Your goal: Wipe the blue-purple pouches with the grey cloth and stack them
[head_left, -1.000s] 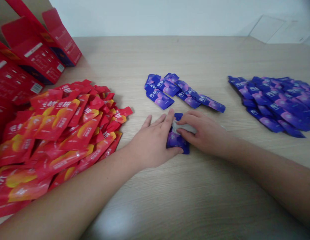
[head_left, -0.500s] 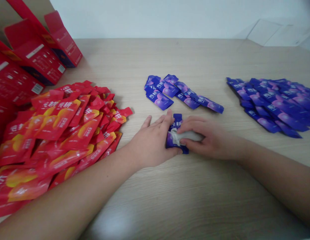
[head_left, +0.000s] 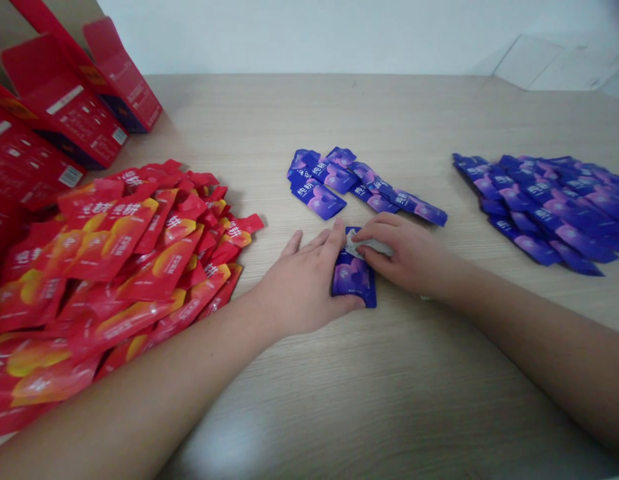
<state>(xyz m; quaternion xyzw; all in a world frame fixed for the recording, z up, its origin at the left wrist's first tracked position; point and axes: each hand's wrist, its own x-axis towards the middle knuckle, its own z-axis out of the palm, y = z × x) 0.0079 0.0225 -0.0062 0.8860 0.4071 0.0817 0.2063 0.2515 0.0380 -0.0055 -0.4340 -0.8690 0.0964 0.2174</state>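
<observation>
A purple sachet lay flat on the wooden table, pinned by the left hand with fingers spread flat. The right hand pinched a small grey cloth against its top edge. Red sachets were heaped to the left.

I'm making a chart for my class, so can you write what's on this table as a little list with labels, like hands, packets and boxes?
Left hand: left hand lies flat on the table, fingers against the purple packet
Right hand: right hand presses a small white cloth on the packet's top
Middle: small purple row beyond the hands
Right side: large purple heap
Left side: red packet pile
Far left: open red boxes
Surface: pale wooden table
</observation>
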